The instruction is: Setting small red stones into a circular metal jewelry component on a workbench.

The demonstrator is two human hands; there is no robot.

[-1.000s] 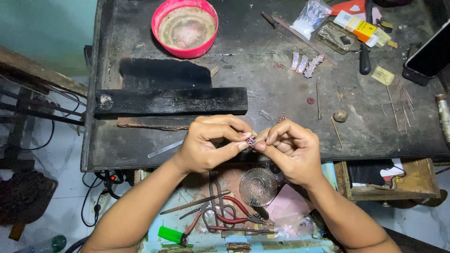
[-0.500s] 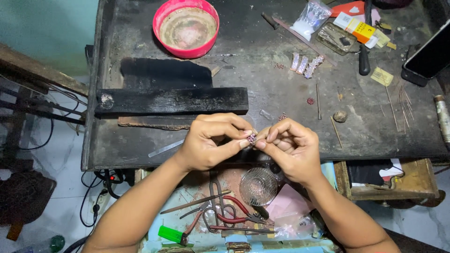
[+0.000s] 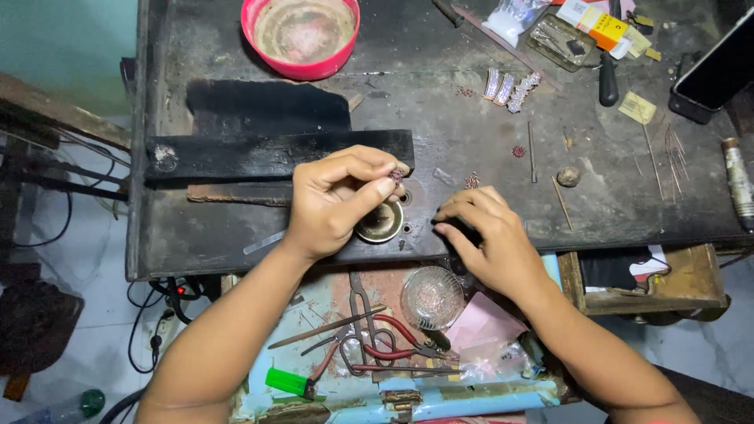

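Dark, scarred wood forms the surface point(image 3: 236, 235), with a red bowl point(image 3: 301, 35) at its far left-centre edge and a black wooden bar point(image 3: 259, 153) lying across it.

Change from half a second ago: the hands were then pressed together at the near edge, both pinching one small piece. Now they are apart.

Left hand point(image 3: 334, 200): raised over the bar's right end, fingers curled tight, thumb and forefinger clamped on a small reddish beaded piece point(image 3: 397, 174). Just below it a round brass cup point(image 3: 380, 222) sits in the surface.

Right hand point(image 3: 491, 239): has dropped to the surface edge, fingers loosely bent and fingertips point(image 3: 444, 224) pressing the wood. Whether anything lies beneath them cannot be told.

Below the edge: red-handled pliers point(image 3: 393, 349), a green lighter point(image 3: 287, 382) and a clear glass dish point(image 3: 431, 297) in an open drawer.

Farther right on the surface: a few jewelled strips point(image 3: 510, 86), loose thin wires point(image 3: 667, 149), a dark phone point(image 3: 715, 71).
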